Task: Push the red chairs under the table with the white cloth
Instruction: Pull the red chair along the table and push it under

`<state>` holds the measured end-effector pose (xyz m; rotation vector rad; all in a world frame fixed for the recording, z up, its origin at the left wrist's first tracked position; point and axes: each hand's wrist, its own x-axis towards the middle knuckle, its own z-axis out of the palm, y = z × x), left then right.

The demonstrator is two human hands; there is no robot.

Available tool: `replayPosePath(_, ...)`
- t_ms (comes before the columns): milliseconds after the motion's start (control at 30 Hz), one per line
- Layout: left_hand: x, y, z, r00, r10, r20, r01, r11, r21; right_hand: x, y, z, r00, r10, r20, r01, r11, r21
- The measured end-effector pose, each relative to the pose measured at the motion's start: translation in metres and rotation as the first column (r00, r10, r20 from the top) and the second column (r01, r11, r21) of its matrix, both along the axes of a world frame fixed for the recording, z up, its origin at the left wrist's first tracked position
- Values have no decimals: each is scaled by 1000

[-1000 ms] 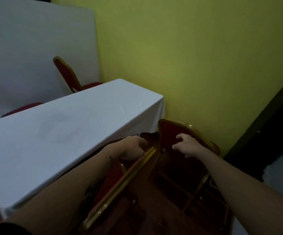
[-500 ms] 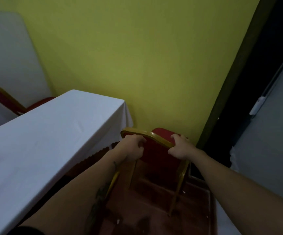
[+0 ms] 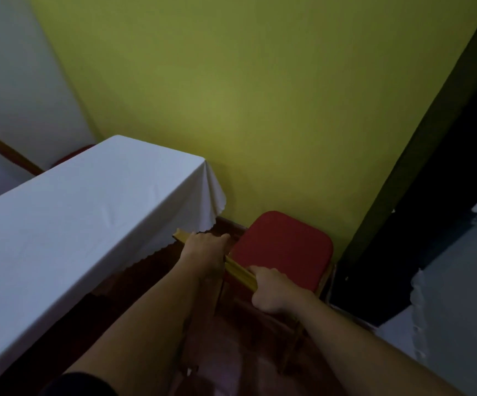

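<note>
A red chair (image 3: 283, 250) with a gold frame stands by the yellow wall, just right of the table's end. I look down on its red seat. My left hand (image 3: 204, 251) and my right hand (image 3: 271, 291) are both closed on the gold top rail of its backrest, which runs slanted between them. The table with the white cloth (image 3: 88, 212) fills the left side, and its cloth hangs down at the near corner. Another red chair (image 3: 8, 151) shows only its gold-edged back and a bit of seat behind the table at far left.
The yellow wall (image 3: 260, 95) is close behind the chair. A dark door frame (image 3: 420, 195) runs down the right. Something covered in white cloth (image 3: 446, 324) stands at the lower right. The floor is dark reddish wood.
The chair held by both hands has turned and tipped, so its red seat now faces up at me. The view has swung slightly left and down.
</note>
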<state>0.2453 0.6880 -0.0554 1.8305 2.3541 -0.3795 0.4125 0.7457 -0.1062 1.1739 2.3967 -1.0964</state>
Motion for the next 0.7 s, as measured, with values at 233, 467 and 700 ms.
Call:
replayPosePath(233,3,9,2,994,-18,-109,10,997,-71,1,7,2,998,67,-15,-67,998,11)
replayPosePath(467,18,-14,-1,996,1,-93,-4,1000,-24,16,-5,11,996,91,3,-91,995,-40)
replayPosePath(700,56,-48,-9,997,62,-36,-62,998,-8,48,-11,14,995,82,56,-81,997,-14)
